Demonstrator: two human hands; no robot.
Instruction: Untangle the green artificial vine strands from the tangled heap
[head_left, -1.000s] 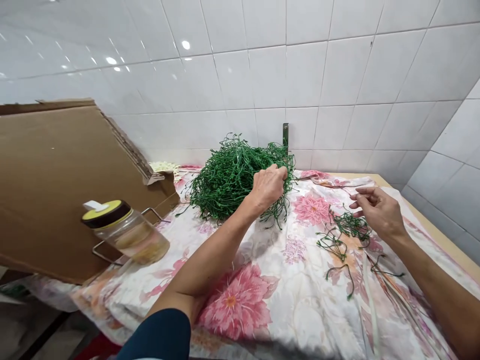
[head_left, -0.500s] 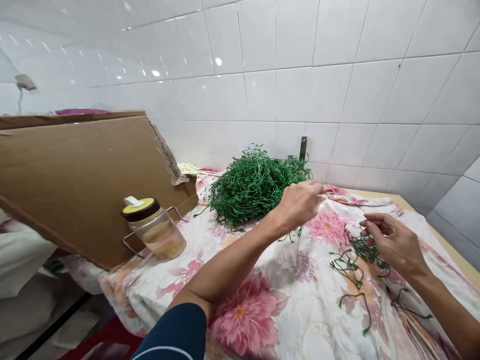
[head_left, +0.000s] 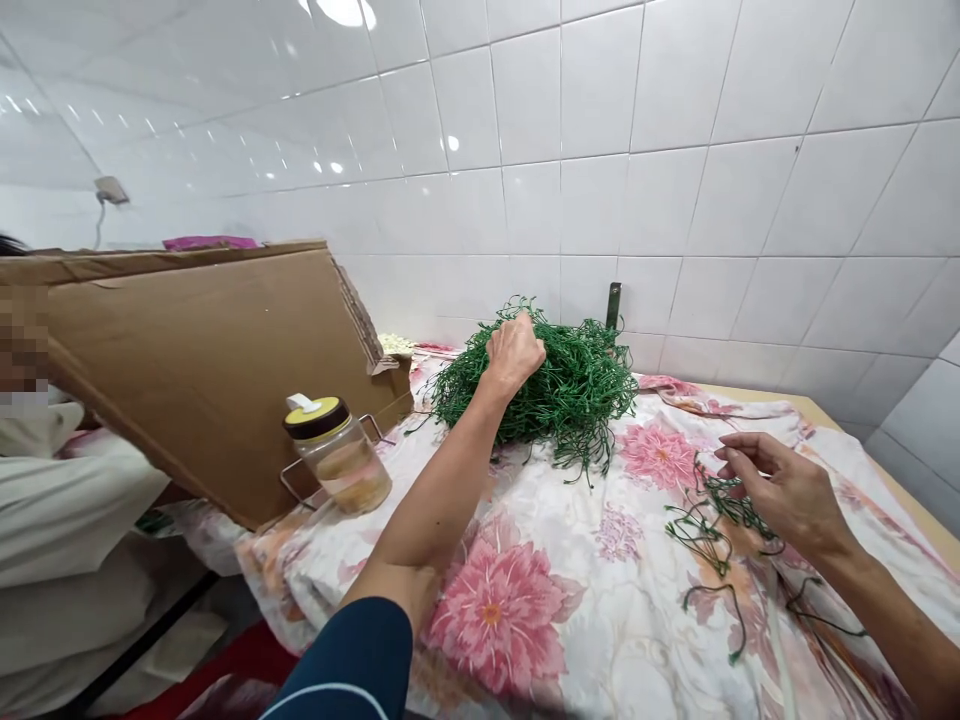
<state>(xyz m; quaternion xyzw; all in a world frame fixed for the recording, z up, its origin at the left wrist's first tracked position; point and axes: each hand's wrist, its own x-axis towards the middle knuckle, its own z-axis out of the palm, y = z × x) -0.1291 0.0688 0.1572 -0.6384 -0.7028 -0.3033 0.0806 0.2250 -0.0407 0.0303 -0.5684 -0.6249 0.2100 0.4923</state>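
Observation:
A big tangled heap of thin green stems (head_left: 570, 375), wiry with small knobbed tips, lies on the floral cloth (head_left: 637, 620) near the wall. My left hand (head_left: 516, 352) reaches into the top of this heap, its fingers curled in a pinch around some green stems; the fingertips are partly hidden. On the right, my right hand (head_left: 791, 490) hovers over a small loose cluster of green stems (head_left: 701, 535). Its fingers are stretched out with the thumb a little apart, and I see nothing held between them. Single stems (head_left: 739, 620) lie scattered beside the cluster.
A clear jar (head_left: 349, 475) with a yellow and dark lid stands left of the heap. Behind it leans a large cardboard sheet (head_left: 202, 370). A person's pale sleeve (head_left: 67, 510) shows at the far left. White wall tiles (head_left: 675, 200) bound the back.
My left hand has moved leftward from the right side of the heap onto its top, where its fingers close in the stems. My right hand stays nearly in place. The view has shifted slightly.

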